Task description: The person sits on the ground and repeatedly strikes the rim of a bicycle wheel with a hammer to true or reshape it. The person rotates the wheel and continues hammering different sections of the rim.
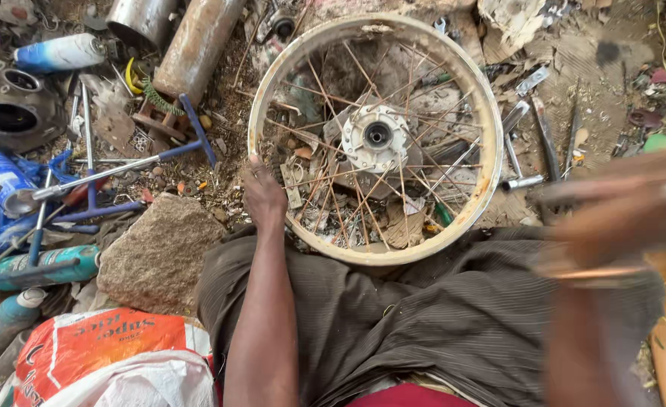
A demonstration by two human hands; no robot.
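Note:
A rusty spoked wheel with a cream rim [269, 83] and a pale metal hub [376, 137] lies flat on the dirt in front of my knees. My left hand [262, 194] rests on the rim's near left edge, fingers closed over it. My right hand [619, 218] is raised at the right, badly blurred, and grips thin metal rods, one silvery and one copper-coloured [597, 273]. My dark striped trousers [423, 316] fill the bottom of the view.
A rough stone block [159, 252] sits left of my knee. Blue-handled T-wrenches [114, 169], spray cans, rusty pipes [197, 45] and an engine part [9, 109] clutter the left. Loose spanners and sockets [521, 162] lie right of the wheel. An orange and white sack [99, 347] is bottom left.

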